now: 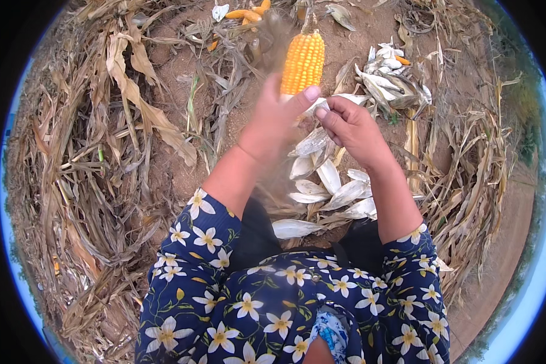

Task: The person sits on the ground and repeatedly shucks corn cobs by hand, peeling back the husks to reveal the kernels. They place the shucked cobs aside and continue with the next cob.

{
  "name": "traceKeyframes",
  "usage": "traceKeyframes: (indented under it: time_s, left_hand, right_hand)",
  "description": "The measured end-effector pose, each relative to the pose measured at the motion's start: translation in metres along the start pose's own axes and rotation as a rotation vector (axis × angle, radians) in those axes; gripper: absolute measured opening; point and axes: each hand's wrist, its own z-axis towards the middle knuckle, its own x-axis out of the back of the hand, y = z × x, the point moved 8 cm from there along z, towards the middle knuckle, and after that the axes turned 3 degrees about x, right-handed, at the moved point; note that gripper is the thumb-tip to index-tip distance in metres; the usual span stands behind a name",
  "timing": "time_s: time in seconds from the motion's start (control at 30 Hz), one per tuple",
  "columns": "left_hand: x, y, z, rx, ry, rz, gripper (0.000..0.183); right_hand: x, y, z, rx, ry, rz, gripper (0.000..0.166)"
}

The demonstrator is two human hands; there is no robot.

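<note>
My left hand [273, 116] is wrapped around the lower part of a yellow corn cob [303, 61], its thumb across the near end. The cob points away from me, its kernels bare and a dry tuft at the far tip. Pinched between the thumb and fingers of my right hand [350, 125] is a pale husk leaf [321, 104] at the cob's near end. Loose dry husks [336, 182] lie on the ground below my hands, in front of my knees.
At the top lie several orange-yellow cobs [250, 16]. A clump of husks [389, 77] with an orange tip showing rests to the right. Dry corn stalks [132, 100] cover the left side, and more stalks [464, 168] lie at right. Brown soil [175, 77] shows between them.
</note>
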Motion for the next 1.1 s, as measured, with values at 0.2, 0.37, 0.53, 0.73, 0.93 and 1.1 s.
traceKeyframes:
  time_s: [0.2, 0.37, 0.53, 0.73, 0.93, 1.1]
  left_hand:
    - [0.028, 0.008, 0.007, -0.067, 0.114, -0.301, 0.037]
    - [0.033, -0.003, 0.021, -0.078, 0.137, -0.063, 0.039]
    - [0.034, -0.003, 0.03, -0.098, 0.12, -0.145, 0.038]
    - [0.044, -0.023, 0.041, 0.108, 0.2, -0.165, 0.039]
    - [0.045, -0.033, 0.043, 0.188, 0.197, -0.163, 0.041]
    - [0.031, -0.038, 0.041, 0.234, 0.178, -0.212, 0.041]
  right_hand:
    - [0.036, 0.019, 0.0, -0.004, -0.034, 0.07, 0.021]
    - [0.093, 0.193, 0.022, -0.276, 0.004, -0.376, 0.022]
    - [0.055, 0.283, 0.021, -0.484, -0.128, -0.981, 0.025]
    - [0.011, 0.318, 0.055, -0.064, 0.038, -1.073, 0.036]
    - [-0.016, 0.363, 0.0, -0.281, -0.255, -1.186, 0.039]
    - [0.001, 0.42, -0.105, -0.435, -0.603, -1.358, 0.028]
